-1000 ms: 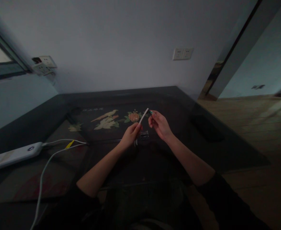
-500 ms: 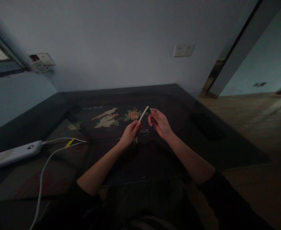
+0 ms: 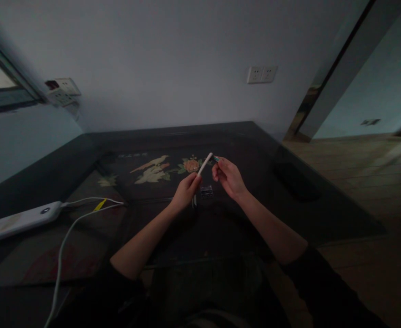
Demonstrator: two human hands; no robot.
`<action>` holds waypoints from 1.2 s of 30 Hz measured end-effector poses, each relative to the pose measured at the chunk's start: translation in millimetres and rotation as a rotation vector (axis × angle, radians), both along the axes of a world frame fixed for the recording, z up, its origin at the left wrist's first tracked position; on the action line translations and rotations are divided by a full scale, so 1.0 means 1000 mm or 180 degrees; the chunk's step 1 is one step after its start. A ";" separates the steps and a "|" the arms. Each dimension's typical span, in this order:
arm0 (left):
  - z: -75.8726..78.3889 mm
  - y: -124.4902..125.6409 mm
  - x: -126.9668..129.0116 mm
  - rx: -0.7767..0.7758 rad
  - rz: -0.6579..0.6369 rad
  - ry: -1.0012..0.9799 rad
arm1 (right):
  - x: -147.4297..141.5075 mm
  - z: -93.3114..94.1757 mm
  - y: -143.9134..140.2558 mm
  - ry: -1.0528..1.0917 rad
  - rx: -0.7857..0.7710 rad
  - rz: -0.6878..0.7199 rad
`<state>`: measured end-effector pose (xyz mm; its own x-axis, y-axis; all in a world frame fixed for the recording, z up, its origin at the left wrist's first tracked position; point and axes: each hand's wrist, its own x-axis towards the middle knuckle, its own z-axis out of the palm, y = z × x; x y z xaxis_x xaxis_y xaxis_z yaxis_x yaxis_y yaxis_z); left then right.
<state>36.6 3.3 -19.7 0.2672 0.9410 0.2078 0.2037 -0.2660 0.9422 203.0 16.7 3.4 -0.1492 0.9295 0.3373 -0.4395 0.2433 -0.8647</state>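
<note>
Left grip [image 3: 185, 190] closed around a white stick [image 3: 205, 164]; right grip [image 3: 230, 177] pinching a small shiny piece [image 3: 215, 158] by its tip, over the worktop [image 3: 244, 146].

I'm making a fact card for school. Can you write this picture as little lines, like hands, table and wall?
Left hand: holds a thin white stick, slanted
Right hand: pinches a small greenish thing by the stick's upper end; too small to tell what
Table: dark, with a bird and flowers pictured on it
Left side: white device, white cable with a yellow tag
Wall: white sockets
Light: dim
</note>
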 end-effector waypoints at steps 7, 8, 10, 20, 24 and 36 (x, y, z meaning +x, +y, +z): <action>0.000 -0.003 0.001 0.0197 0.0067 0.0233 | 0.000 -0.002 0.001 0.0013 0.0071 0.0059; -0.001 -0.003 0.002 0.0206 0.0066 0.0272 | 0.000 -0.002 0.001 0.0019 0.0070 0.0062; -0.002 -0.005 0.003 0.0212 0.0038 0.0312 | 0.000 -0.003 0.001 0.0031 0.0071 0.0046; -0.001 -0.012 0.010 0.0081 -0.0234 0.0231 | 0.000 -0.007 0.004 0.0280 0.0038 -0.0047; -0.004 -0.008 0.008 0.0109 -0.0097 0.0163 | 0.001 -0.006 0.004 0.0266 0.0063 0.0004; -0.004 -0.004 0.003 0.0339 0.0227 0.0472 | -0.001 -0.007 0.004 0.0219 0.0033 0.0105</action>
